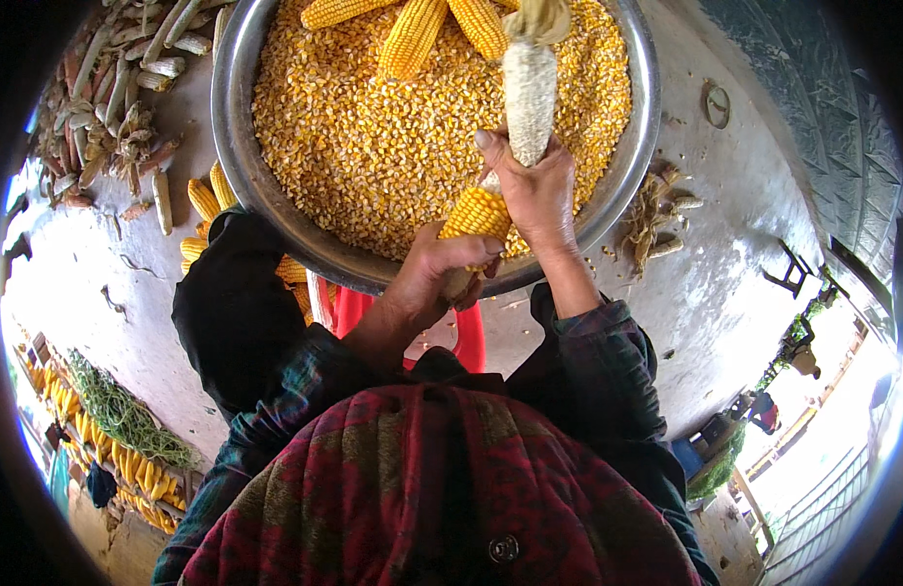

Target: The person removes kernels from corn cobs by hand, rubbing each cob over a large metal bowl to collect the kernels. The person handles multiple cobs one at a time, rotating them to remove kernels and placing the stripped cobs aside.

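Note:
My left hand (pixel 448 264) is wrapped around the lower part of a partly shelled ear of corn (pixel 475 216). Yellow kernels cover the middle of this ear, while a pale bare stretch shows above them. In my right hand (pixel 536 187) is a whitish bare corncob (pixel 529 95) with a dry husk stub at its far end. My right fingers meet the upper end of the ear, but their contact is partly hidden. Both hands are over the near right rim of a large metal basin (pixel 235 172), which holds loose corn kernels (pixel 349 154).
Several whole ears (pixel 413 40) lie on the kernels at the far side. Stripped cobs (pixel 115 88) are heaped at left; more ears (pixel 202 199) lie beside my knee. Dry husks (pixel 648 212) lie right of the basin. Something red (pixel 470 340) shows beneath it. A small stool (pixel 790 271) stands farther right.

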Available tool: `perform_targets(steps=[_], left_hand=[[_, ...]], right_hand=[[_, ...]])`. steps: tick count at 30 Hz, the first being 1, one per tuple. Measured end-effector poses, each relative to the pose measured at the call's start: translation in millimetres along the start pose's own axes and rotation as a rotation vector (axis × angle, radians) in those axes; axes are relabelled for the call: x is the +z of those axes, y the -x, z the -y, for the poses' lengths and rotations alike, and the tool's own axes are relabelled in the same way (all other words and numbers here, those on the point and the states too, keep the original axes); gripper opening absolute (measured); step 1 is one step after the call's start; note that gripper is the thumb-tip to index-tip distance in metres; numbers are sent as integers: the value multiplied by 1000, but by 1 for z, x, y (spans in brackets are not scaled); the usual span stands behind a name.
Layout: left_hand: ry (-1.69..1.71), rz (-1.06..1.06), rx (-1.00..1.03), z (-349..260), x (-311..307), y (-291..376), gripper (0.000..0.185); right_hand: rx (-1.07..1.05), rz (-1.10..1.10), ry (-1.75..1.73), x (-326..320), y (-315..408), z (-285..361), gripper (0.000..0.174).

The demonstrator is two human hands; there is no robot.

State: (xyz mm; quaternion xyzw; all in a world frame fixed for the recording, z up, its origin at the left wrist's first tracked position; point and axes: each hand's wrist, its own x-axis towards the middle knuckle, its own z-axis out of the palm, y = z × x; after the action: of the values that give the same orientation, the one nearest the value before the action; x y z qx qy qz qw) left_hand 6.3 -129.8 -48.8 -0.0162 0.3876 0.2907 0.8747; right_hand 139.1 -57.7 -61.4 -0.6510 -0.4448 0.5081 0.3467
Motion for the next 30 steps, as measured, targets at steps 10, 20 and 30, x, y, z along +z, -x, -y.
perform_targets(steps=[10, 20, 30], left_hand=[[-106, -36, 108, -7, -1, -5, 40], [313, 284, -67, 4, 8, -1, 51], [356, 449, -63, 1, 0, 0, 70]], right_hand=[[207, 381, -306, -16, 3, 34, 35], [90, -57, -209, -1, -5, 2, 27], [33, 213, -223, -39, -10, 37, 47]])
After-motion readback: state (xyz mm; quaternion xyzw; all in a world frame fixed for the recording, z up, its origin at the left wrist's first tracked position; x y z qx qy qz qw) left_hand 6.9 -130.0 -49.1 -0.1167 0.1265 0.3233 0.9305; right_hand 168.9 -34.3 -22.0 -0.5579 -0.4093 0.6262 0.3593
